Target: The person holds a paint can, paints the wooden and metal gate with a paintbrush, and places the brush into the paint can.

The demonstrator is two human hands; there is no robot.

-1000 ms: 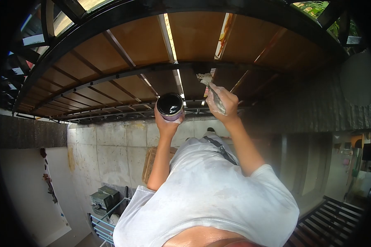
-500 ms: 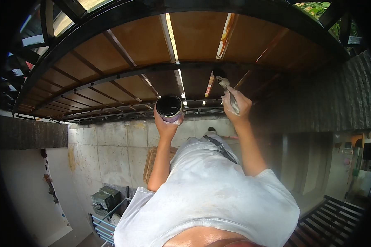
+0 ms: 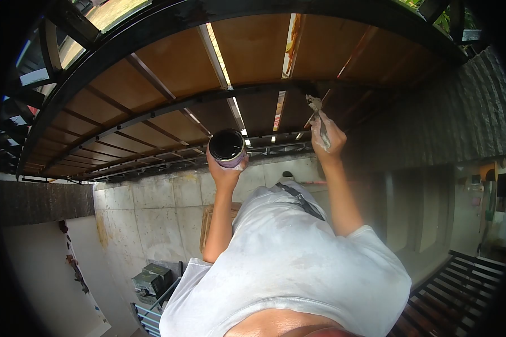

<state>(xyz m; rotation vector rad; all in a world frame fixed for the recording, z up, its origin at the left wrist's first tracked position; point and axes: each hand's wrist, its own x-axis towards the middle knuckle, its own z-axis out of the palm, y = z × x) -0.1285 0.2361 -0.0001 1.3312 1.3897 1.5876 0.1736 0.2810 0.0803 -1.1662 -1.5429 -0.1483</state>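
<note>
Gripping an open can [image 3: 227, 163] from below and around its side, the left hand [image 3: 225, 175] holds it upright, its mouth facing up toward the head camera. Glossy dark liquid [image 3: 226, 144] shows inside, and pale smears mark the fingers.

The right hand [image 3: 330, 137] is closed around a brush [image 3: 315, 104] whose handle is crusted with pale matter. It points away from the body, and its head lies close to the curved dark rail [image 3: 180, 104] on the far side. The bristles merge with the shadow there, so I cannot tell whether they touch. The can sits to the left of the brush, well apart from it.

Brown panels [image 3: 253, 45] with bright gaps between them stretch across the far side, within a black metal frame [image 3: 168, 29]. Grey ridged sheeting [image 3: 466, 106] stands at the right. Nearer, a pale tiled floor [image 3: 157, 224] carries a green box [image 3: 152, 279] at the left, beside blue bars [image 3: 147, 321]. Black slats [image 3: 455, 286] lie at the near right.

By my judgement, this is brush work along the rail; any further stroke calls for a light, steady wrist and a level can.
</note>
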